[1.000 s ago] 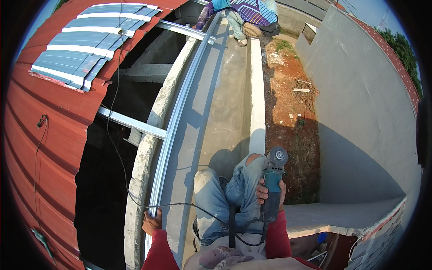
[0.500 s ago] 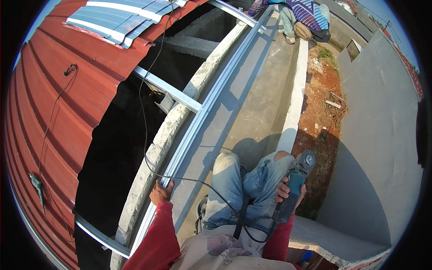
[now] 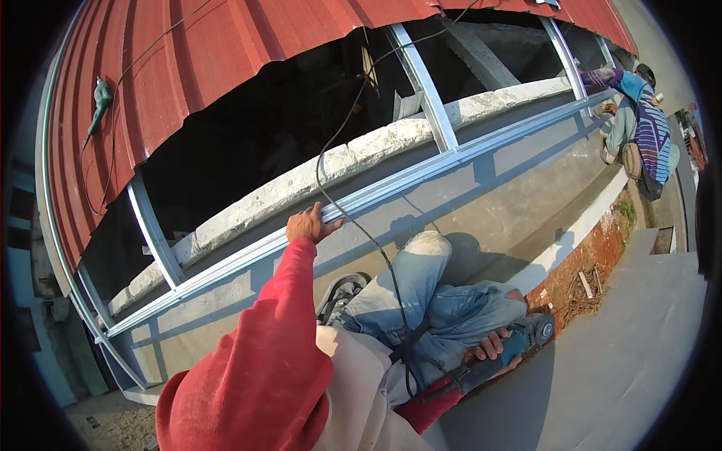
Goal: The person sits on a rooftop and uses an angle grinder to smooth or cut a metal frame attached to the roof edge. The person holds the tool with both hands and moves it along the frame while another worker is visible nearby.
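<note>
Your right hand (image 3: 492,349) is wrapped around the body of the grinder (image 3: 505,353), fingers clamped on it, with the tool lying low beside your right knee and its disc end pointing away from your legs toward the strip of red earth (image 3: 583,274). Held that way, the disc stays clear of your jeans while you crouch. Its black cord (image 3: 353,203) runs up across your lap and over the wall into the dark opening, so it hangs free of the disc.

Your left hand (image 3: 310,224) reaches forward with its fingers curled over the metal rail (image 3: 421,177) that runs along the top of the wall, gripping it; it looks like a brace to steady you on the narrow concrete ledge (image 3: 481,195).

Beyond the rail, the pale wall top (image 3: 316,177) and cross rails frame a gap under the red roofing (image 3: 226,52). A green drill (image 3: 98,101) lies on that roofing at far left, well apart from you. Another person (image 3: 639,128) crouches at the ledge's far end.
</note>
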### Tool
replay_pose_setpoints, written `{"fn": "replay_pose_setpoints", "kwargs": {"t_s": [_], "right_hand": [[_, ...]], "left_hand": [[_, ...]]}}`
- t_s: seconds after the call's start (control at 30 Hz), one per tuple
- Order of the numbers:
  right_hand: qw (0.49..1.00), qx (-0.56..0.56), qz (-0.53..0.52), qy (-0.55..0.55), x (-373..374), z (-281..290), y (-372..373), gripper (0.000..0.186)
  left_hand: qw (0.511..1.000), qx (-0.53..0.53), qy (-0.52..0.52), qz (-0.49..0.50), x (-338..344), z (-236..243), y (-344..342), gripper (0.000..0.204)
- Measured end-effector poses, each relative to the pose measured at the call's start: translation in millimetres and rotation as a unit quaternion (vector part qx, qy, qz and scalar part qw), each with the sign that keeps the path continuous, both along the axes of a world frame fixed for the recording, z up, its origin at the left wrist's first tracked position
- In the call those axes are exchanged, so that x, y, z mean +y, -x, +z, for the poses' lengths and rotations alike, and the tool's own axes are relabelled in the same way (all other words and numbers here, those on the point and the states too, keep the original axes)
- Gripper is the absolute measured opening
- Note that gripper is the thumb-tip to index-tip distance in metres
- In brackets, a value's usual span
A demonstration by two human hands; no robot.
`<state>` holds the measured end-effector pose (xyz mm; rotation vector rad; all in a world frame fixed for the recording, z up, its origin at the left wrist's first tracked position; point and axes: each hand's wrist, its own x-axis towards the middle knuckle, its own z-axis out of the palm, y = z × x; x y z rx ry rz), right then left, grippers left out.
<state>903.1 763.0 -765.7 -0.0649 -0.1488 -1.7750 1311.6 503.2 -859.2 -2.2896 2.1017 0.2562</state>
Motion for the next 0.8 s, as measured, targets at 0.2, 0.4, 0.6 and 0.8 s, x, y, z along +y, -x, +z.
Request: {"fn": "replay_pose_setpoints", "kwargs": {"t_s": [0.2, 0.4, 0.6, 0.8], "right_hand": [[1.000, 0.011, -0.003, -0.025, -1.8, 2.0, -2.5, 0.060], [0.999, 0.035, 0.005, -0.019, -2.8, 4.8, -2.5, 0.057], [0.999, 0.026, -0.013, -0.016, 0.1, 0.2, 1.4, 0.059], [0.999, -0.006, -0.042, -0.017, -3.8, -7.3, -2.0, 0.065]], "left_hand": [[1.000, 0.008, -0.012, 0.009, 5.7, 1.2, -5.2, 0.086], [0.999, 0.001, 0.032, 0.009, 10.0, -3.0, -4.9, 0.080], [0.998, -0.001, 0.061, -0.010, 8.7, -3.8, 3.1, 0.073], [0.999, -0.030, 0.032, 0.018, 8.3, 6.1, -3.2, 0.072]]}}
